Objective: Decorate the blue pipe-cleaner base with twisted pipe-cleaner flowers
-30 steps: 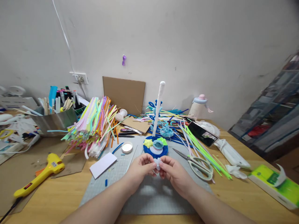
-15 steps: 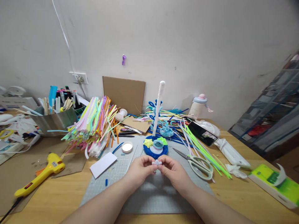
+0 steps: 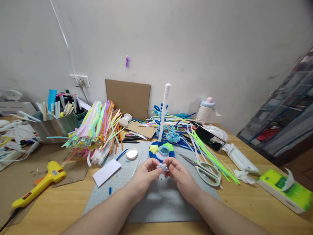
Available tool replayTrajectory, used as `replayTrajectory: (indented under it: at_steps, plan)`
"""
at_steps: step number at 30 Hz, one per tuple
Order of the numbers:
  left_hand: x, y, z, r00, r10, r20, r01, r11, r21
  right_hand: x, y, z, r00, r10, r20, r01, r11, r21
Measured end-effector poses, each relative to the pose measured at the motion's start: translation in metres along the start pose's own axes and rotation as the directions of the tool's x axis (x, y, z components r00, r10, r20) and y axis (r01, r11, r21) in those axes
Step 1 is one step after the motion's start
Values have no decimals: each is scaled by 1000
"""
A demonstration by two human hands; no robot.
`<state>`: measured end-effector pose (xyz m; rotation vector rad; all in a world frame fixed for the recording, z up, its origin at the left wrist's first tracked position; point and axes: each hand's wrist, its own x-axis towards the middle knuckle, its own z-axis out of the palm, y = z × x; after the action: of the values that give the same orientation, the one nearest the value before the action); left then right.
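Observation:
A small pale lilac, petal-shaped piece of what looks like bent pipe cleaner [image 3: 162, 167] is pinched between both hands. My left hand [image 3: 147, 174] grips its left side with thumb and fingertips. On its right side, my right hand [image 3: 180, 174] holds it the same way. Just behind the fingers stands a round blue fuzzy base [image 3: 152, 154] with a yellow star [image 3: 154, 149], a green star [image 3: 168, 147] and a light blue ring [image 3: 164, 150]. A white wrapped stick [image 3: 164, 112] rises upright from this base, leaning slightly right.
Scissors [image 3: 207, 174] lie right of my hands on the grey cutting mat [image 3: 166, 207]. A yellow glue gun [image 3: 40, 184] is at far left. Behind are a pipe cleaner bundle [image 3: 94, 130], loose green pipe cleaners [image 3: 215, 155] and a phone [image 3: 210, 138]. A white card [image 3: 107, 173] lies left.
The pale piece has been turned so more of its petals show, and the fingers have shifted around it. The whole view has moved slightly; other things stay in place.

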<state>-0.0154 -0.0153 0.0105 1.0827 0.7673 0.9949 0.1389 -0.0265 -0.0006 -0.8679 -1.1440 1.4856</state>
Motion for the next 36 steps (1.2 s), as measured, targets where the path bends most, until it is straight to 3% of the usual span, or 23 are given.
replayTrajectory:
  at_steps: [4,6,8,11,13,22,30,36]
  plan:
    - [-1,2,-2,995,83,47,-90,981,173,-1,2,-1,967,241,84,-251,959,134]
    - [-1,1,-3,988,149,49,-157,950,269,-1,2,-2,955,275,113,-287,952,107]
    - [0,-1,-4,987,158,17,-157,956,246,0,3,-2,972,228,57,-231,971,59]
    - [4,-6,-4,998,47,-32,-44,994,104,2,5,-2,992,110,-57,-114,991,-68]
    - [6,-9,-4,1000,-7,-24,10,994,110,2,7,-2,994,78,-81,-89,986,-144]
    - [6,-20,-9,997,-5,-79,38,904,427,-1,13,2,997,29,-69,-52,934,-353]
    - [7,-21,-9,996,-15,-83,55,864,500,1,23,-4,994,100,-51,-112,877,-467]
    - [6,-27,-9,992,-92,-89,124,868,481,-2,25,-4,1000,-15,-25,-5,774,-633]
